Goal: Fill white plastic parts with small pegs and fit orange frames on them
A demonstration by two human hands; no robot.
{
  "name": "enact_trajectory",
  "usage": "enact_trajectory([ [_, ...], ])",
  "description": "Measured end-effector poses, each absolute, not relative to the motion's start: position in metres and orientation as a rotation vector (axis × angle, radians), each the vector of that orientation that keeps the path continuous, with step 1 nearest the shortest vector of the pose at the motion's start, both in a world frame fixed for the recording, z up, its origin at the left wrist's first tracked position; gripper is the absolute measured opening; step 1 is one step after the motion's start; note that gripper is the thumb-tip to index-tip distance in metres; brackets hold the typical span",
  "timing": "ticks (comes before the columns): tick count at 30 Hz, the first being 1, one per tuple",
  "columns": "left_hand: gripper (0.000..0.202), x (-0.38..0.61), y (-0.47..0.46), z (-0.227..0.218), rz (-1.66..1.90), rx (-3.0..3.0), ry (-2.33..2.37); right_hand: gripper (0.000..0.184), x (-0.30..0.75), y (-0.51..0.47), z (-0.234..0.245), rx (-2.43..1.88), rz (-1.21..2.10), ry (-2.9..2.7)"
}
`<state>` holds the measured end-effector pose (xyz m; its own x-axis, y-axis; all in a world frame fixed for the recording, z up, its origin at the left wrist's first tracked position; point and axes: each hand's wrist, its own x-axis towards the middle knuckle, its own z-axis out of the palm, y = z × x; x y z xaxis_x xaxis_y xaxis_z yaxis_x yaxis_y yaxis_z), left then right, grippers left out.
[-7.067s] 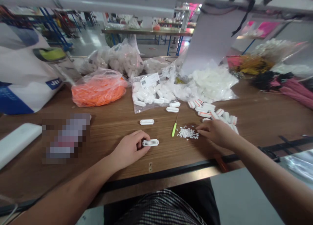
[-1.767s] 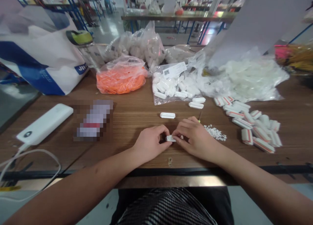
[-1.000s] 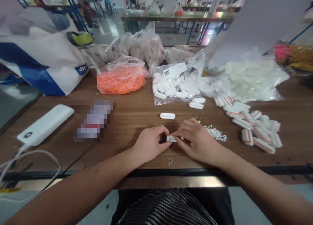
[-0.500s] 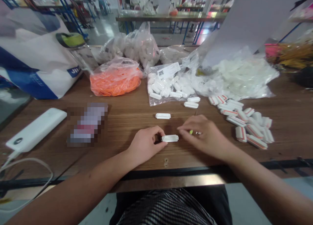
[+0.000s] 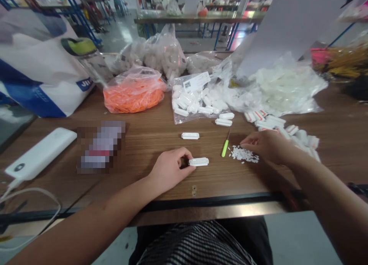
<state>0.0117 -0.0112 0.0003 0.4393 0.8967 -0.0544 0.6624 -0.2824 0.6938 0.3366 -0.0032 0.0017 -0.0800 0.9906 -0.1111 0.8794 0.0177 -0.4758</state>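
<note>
My left hand (image 5: 171,169) pinches one end of a white plastic connector housing (image 5: 199,162) with rows of small holes, held at the tabletop. Over the right edge of a pile of tiny white plastic pieces (image 5: 244,154) is my right hand (image 5: 266,145), fingers bent and tips close together; whatever may be between them is too small to see. A small pick with a yellow-green handle (image 5: 225,148) lies just left of the pile. Another white housing (image 5: 190,135) rests beyond my left hand.
Two white housings (image 5: 223,122) lie before a clear bag of more (image 5: 195,98). Orange-striped housings (image 5: 301,138) are heaped at right, partly behind my right arm. A bag of orange parts (image 5: 133,94), a phone-like blurred object (image 5: 102,146) and a white power bank (image 5: 41,153) are at left.
My right hand has moved right, away from the housing in my left hand, to the small white pieces, uncovering the pile and the green-handled pick. My left hand keeps its hold.
</note>
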Motion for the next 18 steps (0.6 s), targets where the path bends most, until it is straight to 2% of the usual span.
enact_trajectory([
  [4, 0.013, 0.011, -0.011, 0.000, 0.461, 2.051, 1.284, 0.015, 0.335, 0.002, 0.009, -2.056, 0.643, -2.089],
  [8, 0.013, 0.011, -0.011, -0.001, 0.482, 2.043, 1.276, 0.015, 0.311, -0.004, 0.030, -2.046, 0.673, -1.895],
  [10, 0.013, 0.012, -0.012, -0.002, 0.492, 2.035, 1.279, 0.019, 0.284, -0.011, 0.040, -1.780, 0.750, -1.866],
  [13, 0.012, 0.012, -0.012, -0.003, 0.503, 2.018, 1.285, 0.012, 0.239, -0.021, 0.043, -1.429, 0.795, -2.048],
  [18, 0.012, 0.011, -0.012, -0.005, 0.525, 2.013, 1.258, 0.012, 0.201, -0.018, 0.023, -1.250, 0.753, -2.258],
])
